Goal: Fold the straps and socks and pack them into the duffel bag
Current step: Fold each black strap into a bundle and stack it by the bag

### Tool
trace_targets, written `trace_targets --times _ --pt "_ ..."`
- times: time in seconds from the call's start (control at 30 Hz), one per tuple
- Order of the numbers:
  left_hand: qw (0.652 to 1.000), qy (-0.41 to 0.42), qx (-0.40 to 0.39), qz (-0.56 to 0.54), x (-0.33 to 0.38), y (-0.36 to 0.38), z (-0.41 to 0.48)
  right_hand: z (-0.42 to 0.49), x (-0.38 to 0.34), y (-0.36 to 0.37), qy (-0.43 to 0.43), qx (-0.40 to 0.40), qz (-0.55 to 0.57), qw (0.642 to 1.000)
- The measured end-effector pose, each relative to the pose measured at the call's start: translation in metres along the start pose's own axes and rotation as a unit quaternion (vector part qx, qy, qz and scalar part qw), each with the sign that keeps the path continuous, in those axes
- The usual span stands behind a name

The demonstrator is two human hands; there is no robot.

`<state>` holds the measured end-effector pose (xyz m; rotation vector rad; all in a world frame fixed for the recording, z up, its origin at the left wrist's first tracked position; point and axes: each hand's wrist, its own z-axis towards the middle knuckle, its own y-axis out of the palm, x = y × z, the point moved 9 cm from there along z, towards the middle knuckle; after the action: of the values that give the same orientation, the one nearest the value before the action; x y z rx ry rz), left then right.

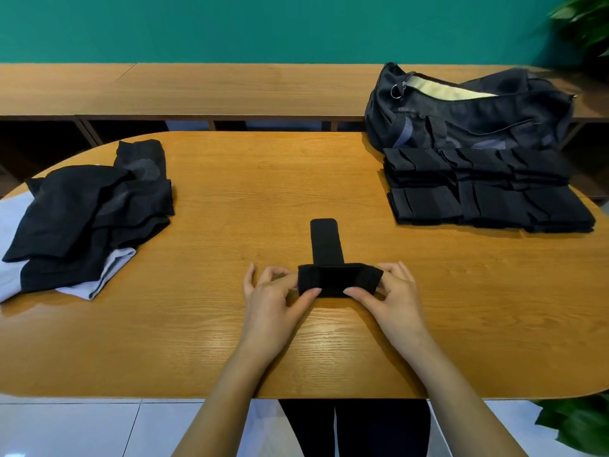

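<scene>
Left hand [275, 293] and right hand [389, 291] each pinch an end of the black strap [339, 278] at the table's [230, 341] near centre. Folding underway; next, I judge, its tail must be tucked before stacking.

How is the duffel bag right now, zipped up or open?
Open: the duffel bag gapes along its top zip, showing pale lining inside.

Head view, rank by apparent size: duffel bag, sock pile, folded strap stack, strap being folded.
Tied at the top: duffel bag, sock pile, folded strap stack. Their apparent size is too close to rank, and the bag sits farther back, so it is likely bigger in reality.
Smallest, clearly: strap being folded.
</scene>
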<state>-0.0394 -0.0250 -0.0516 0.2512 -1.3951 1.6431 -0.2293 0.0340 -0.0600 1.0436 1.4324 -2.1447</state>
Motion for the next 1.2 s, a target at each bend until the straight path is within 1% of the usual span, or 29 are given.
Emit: trace_targets --times 0.13,0.23,0.33,0.43,0.5,0.57,0.63,0.83,1.2 --pt "0.999 -0.036 0.003 0.005 -0.002 -0.001 0.001 0.0 0.004 0.002 0.02 -0.016 0.006 1.0" --pt "0.999 -0.047 0.004 -0.006 -0.004 -0.001 0.001 0.001 0.0 0.003 -0.004 -0.02 -0.022 1.0" --pt "0.999 -0.039 0.0 0.021 -0.004 0.0 0.0 0.002 -0.002 0.004 -0.024 -0.016 -0.049 0.998" --pt "0.999 -0.004 -0.007 0.044 0.0 0.002 0.002 0.001 -0.004 0.004 -0.059 -0.012 -0.075 0.995" --pt "0.999 0.018 -0.017 0.041 0.003 0.005 0.002 -0.001 -0.009 0.007 -0.091 -0.029 -0.081 0.992" --pt "0.999 0.018 -0.029 0.03 0.002 0.008 0.002 -0.003 -0.012 0.013 -0.112 -0.055 -0.081 0.989" --pt "0.999 0.006 -0.039 0.023 0.001 0.009 0.001 -0.003 -0.01 0.017 -0.102 -0.078 -0.075 0.989" --pt "0.997 0.007 -0.07 0.044 0.002 0.011 0.001 -0.002 -0.007 0.018 -0.075 -0.095 -0.08 0.989" --pt "0.999 -0.002 -0.048 0.013 -0.002 0.01 0.002 -0.002 -0.008 0.019 -0.087 -0.101 -0.076 0.988"
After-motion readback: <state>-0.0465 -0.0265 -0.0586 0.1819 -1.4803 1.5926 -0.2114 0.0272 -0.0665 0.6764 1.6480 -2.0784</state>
